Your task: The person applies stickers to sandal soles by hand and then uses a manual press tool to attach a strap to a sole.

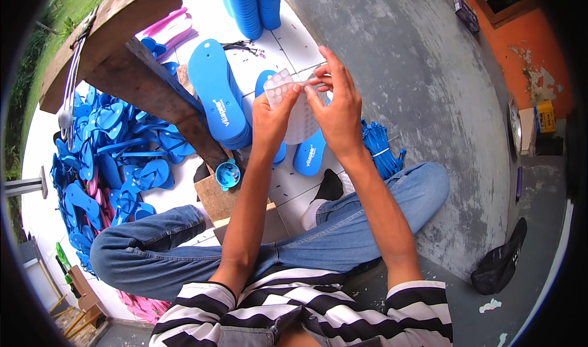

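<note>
My left grip (271,119) pinches a dotted sheet (301,123), partly hidden. Whether my right grip (342,114) grasps it, I cannot tell.

The dotted sheet (300,123) is partly covered by the fingers (334,65) of the left hand (272,114) and right hand (340,111), and whether its top edge is pinched by the right hand cannot be told. Beyond the fingers, the tall blue stacks (245,10) are cut off by the upper edge. Behind the fingers a blue sole (261,81) is partly hidden, and to their lower right the strap bundle (381,148) is partly blocked by the right wrist (354,154).
</note>
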A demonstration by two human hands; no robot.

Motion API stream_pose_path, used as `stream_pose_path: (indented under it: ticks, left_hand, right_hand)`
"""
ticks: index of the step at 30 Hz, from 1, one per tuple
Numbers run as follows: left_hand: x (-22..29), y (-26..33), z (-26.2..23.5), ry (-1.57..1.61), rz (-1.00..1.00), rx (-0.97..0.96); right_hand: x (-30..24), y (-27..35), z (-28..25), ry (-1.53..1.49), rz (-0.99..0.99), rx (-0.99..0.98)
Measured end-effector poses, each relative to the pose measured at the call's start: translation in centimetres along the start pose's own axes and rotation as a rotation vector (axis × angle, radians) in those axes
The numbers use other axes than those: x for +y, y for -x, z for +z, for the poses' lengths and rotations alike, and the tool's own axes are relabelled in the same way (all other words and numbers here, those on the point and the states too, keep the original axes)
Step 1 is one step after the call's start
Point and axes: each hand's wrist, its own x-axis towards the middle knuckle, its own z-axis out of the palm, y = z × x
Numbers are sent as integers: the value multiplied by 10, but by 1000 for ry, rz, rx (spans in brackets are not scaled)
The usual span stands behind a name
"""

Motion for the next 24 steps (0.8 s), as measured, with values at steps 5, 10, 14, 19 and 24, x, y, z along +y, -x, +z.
stream_pose_path:
  ticks: [5,10,14,19,24]
  left_hand:
    - [-3,0,1,13,25,32]
    - [-4,0,4,3,7,119]
    - [-3,-2,4,-56,31,187]
    - [-3,-3,-1,-28,16,197]
    - [1,-2,2,5,50,167]
  right_hand:
    - [-2,-2,-2,-9,6,-43]
    - [-1,1,-1,-2,-4,-85]
    - [1,-1,-3,60,-46,-57]
    - [0,-1,-3,-46,-20,-10]
    - [1,0,1,-104,24,-46]
